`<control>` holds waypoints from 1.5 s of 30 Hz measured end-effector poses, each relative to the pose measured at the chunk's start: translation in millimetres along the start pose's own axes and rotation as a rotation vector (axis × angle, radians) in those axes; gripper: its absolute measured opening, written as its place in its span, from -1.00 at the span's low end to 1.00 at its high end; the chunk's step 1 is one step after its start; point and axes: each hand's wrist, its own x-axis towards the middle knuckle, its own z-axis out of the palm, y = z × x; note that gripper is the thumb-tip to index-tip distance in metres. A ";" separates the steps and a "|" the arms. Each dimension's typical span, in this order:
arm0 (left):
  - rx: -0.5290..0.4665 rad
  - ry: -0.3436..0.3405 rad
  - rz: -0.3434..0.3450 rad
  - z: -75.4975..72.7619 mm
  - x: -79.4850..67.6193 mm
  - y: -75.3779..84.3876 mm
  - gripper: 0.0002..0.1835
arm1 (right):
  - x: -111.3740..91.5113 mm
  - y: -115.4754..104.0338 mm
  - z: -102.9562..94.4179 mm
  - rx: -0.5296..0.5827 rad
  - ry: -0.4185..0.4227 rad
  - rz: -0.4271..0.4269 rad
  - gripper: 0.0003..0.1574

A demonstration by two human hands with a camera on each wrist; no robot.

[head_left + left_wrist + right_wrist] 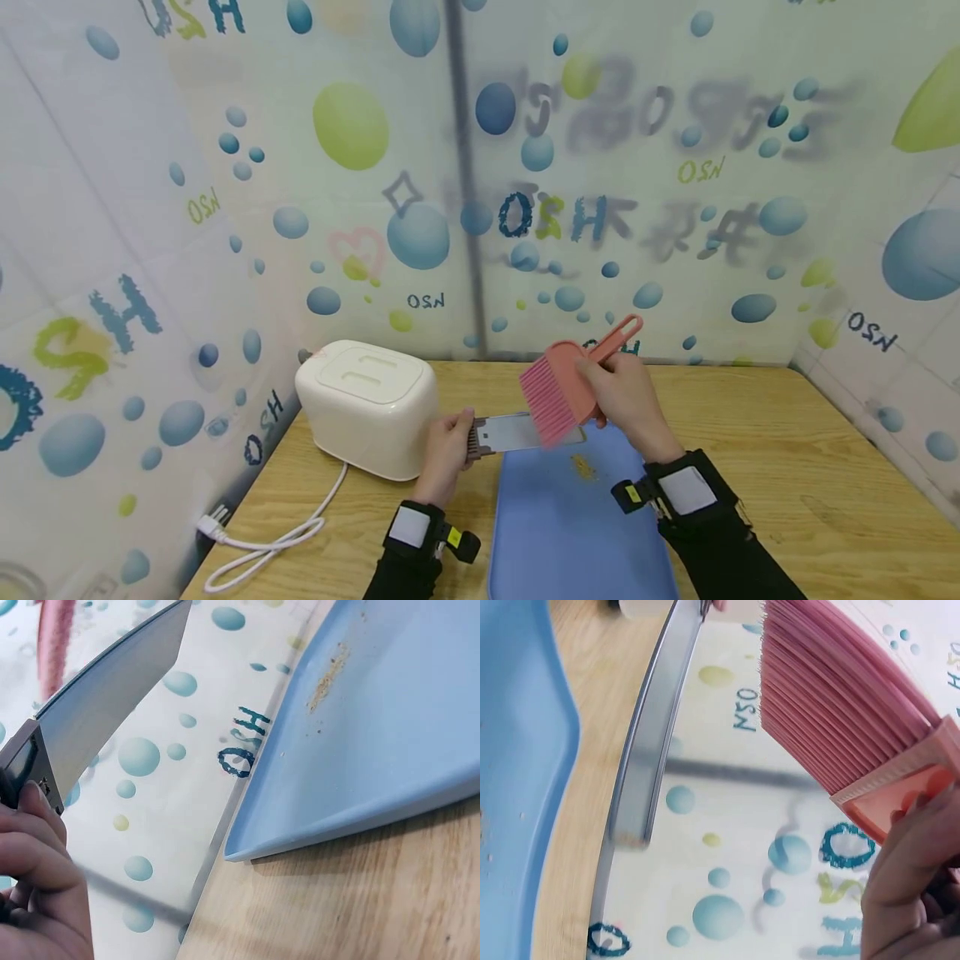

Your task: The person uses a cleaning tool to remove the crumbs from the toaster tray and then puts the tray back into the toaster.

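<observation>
- Head view: a flat metal tray is held by its dark handle end in the left hand, raised above the far left corner of a blue tray set on the desk
- Left fingers are curled round that handle end; the metal tray's long axis is pointed rightward, toward the right hand
- A coral brush is pinched between the right thumb and fingers, near where head and handle meet; its handle is slanted to the far right, its pink bristles to the near left
- One relation is judged to matter most: the bristles are set across the metal tray's free half, just left of the right fingers; contact cannot be confirmed, though a gap is suggested in the right wrist view
- Crumbs are scattered on the blue tray near its far edge, below the metal tray's free end, which is nearer the right hand
</observation>
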 end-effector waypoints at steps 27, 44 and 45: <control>-0.013 -0.046 0.000 3.1 2.6 -1.5 -0.56 | -4.4 -0.1 60.4 -0.040 -0.059 0.034 -0.65; -0.012 -0.047 -0.015 2.3 3.0 -1.0 -0.57 | -6.8 5.0 55.4 -0.044 -0.052 0.069 -0.64; -0.011 -0.046 -0.016 2.2 3.1 -0.9 -0.56 | -7.1 5.0 54.5 -0.044 -0.051 0.065 -0.64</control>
